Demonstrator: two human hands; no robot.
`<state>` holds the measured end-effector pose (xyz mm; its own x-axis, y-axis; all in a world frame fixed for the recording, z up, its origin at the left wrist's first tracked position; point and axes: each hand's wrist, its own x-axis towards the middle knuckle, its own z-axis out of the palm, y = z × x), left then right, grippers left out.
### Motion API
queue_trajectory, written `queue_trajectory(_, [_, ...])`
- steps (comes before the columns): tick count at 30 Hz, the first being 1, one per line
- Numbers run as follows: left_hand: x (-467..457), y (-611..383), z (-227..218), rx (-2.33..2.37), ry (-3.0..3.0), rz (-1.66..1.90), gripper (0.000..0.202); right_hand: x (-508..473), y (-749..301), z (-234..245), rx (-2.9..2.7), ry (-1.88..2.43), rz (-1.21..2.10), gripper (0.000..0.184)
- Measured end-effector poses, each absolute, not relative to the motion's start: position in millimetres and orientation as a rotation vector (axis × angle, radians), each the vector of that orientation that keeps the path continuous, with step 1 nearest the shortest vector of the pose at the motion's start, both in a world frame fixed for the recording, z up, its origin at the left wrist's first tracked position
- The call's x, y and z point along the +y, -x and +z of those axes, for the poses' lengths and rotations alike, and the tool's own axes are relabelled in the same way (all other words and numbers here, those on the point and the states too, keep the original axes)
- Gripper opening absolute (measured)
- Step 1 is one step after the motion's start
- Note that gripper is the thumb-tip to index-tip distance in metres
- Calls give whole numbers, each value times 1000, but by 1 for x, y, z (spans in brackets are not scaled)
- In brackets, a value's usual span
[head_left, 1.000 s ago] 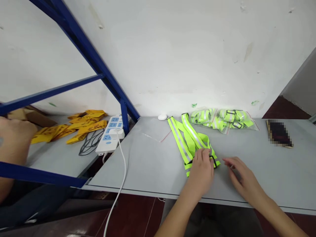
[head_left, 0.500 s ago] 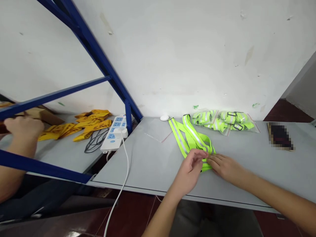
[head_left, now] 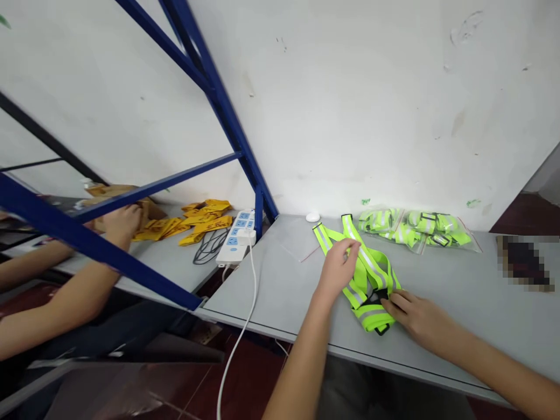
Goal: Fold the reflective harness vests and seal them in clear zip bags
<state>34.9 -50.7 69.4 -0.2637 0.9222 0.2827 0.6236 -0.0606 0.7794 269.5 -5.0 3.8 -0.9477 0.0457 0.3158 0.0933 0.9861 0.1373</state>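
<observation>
A neon yellow-green reflective strap vest [head_left: 374, 268] with silver stripes and black buckles lies on the grey table, its near end folded into a bundle. My left hand [head_left: 339, 268] is over the left straps with curled fingers. Whether a strap is between its fingertips is hidden. At the bundle's right edge, my right hand [head_left: 413, 315] has its fingers bent round the folded webbing and black part. Behind the straps, several similar vests sit in clear zip bags [head_left: 420, 229] against the wall.
A white power strip [head_left: 231, 248] with a plug and white cable [head_left: 251, 309] lies left, by a blue metal frame [head_left: 236, 140]. Beyond it are yellow printed bands [head_left: 205, 217] and another person's hand [head_left: 122, 221]. A blurred dark phone-like object [head_left: 525, 262] lies right.
My left hand has lifted off the bundle and moved up along the straps. My right hand stays at the bundle, which now shows its black part. The view has shifted left.
</observation>
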Motion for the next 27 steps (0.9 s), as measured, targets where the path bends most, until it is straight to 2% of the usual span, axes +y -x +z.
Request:
queue_trajectory(3, [-3,-30,63,1864,-1781,996,36,-1,-287,3,-2809,165,-198,57])
queue_trajectory(6, [25,-20,44,1846,-1849,770,44,3,-310,6,-2821,215,-197,61])
queue_trajectory(10, [35,-1,26,1797,-1977,642,47,4,-334,12,-2825,271,-173,61])
queue_trajectory(18, [-10,-27,39,1721,-2183,751,39,-5,-330,23,-2871,293,-231,50])
queue_trajectory(21, [-48,-42,35,1421,-2269,821,48,-8,-325,23,-2919,305,-251,51])
queue_trajectory(23, [-61,-39,30,1286,-2300,699,53,-11,-320,23,-2954,300,-258,52])
queue_trajectory(27, [-47,-4,19,1439,-2379,290,54,-12,-311,25,-2999,267,-230,52])
